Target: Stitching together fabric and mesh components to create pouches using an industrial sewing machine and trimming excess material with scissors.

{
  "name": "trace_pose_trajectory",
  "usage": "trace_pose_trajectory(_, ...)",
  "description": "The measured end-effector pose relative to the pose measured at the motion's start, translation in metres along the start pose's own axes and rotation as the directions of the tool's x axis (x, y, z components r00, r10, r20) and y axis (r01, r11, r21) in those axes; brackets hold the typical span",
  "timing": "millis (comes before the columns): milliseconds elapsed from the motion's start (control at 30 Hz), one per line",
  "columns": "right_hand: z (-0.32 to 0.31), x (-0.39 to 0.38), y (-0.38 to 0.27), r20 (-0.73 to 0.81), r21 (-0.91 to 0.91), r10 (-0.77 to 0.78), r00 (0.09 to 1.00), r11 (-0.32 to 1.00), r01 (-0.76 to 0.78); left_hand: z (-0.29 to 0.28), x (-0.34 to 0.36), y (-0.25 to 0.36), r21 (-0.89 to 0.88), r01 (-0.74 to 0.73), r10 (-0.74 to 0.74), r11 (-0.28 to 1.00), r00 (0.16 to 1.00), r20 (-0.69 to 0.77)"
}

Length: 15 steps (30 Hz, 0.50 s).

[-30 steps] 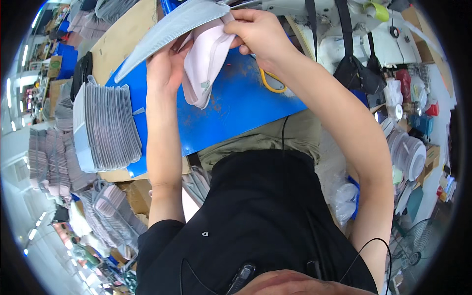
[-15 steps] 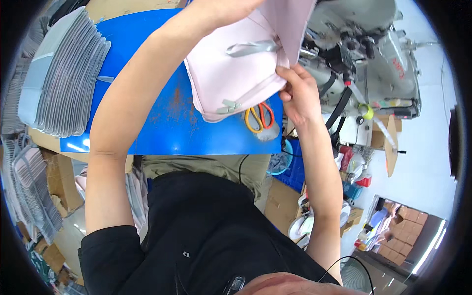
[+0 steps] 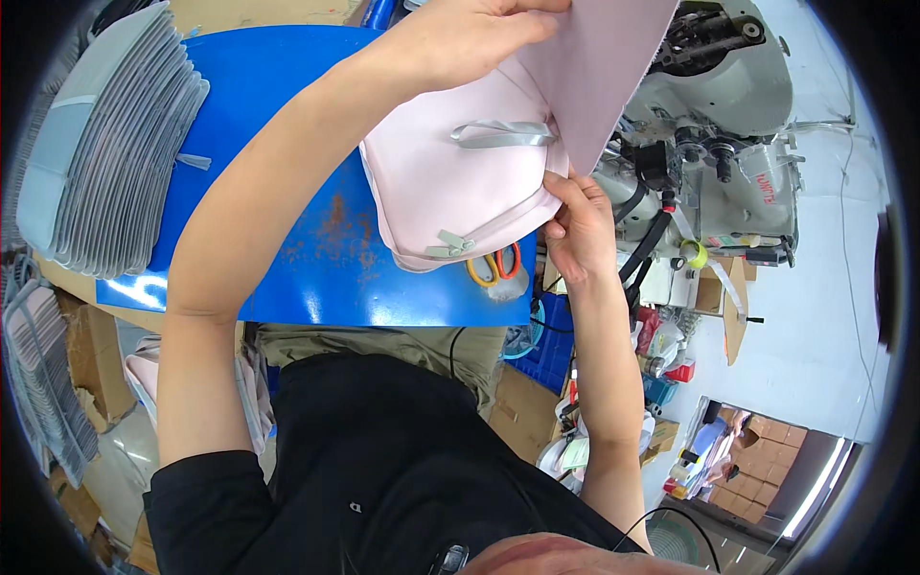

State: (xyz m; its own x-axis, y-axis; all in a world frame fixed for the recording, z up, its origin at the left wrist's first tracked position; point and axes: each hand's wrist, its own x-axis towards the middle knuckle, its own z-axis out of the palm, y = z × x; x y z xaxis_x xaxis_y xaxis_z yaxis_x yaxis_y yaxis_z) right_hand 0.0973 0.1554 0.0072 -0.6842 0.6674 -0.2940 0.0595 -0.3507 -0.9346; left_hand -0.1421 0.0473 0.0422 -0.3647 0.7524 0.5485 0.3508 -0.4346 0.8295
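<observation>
A pale pink fabric bag (image 3: 450,172) lies partly over the blue work surface, its large flap (image 3: 609,72) raised at the right. A grey ribbon loop (image 3: 503,134) shows on its inner side, and grey-green zipper pulls (image 3: 450,245) sit at its near edge. My left hand (image 3: 489,38) reaches across the bag and grips the upper part of the flap, thumb against the fabric. At the bag's right corner, near the base of the flap, my right hand (image 3: 581,228) pinches the edge. Scissors with orange and yellow handles (image 3: 494,266) lie partly beneath the bag.
A tall stack of grey and pink panels (image 3: 125,163) stands on the left of the blue surface (image 3: 326,302). Close on the right is a grey-white sewing machine (image 3: 738,134). Below the table's right corner sits a blue crate (image 3: 551,355).
The raised flap has swung further right and shows more of its face. The whole view has shifted slightly. The bag now covers more of the scissors; both hands keep their grip.
</observation>
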Motion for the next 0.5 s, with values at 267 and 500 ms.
trace_pose_trajectory(267,0.0002,-0.0009,-0.0005,0.017,0.021,0.003,1.0,1.0,-0.003,0.0015,-0.0007,0.0008,-0.044,-0.008,0.008,0.999,1.0,0.01)
trace_pose_trajectory(500,-0.0022,-0.0004,0.0014,0.037,0.023,0.002,0.999,1.0,-0.003,0.0051,-0.0064,0.0062,-0.048,0.055,-0.055,0.997,0.998,0.003)
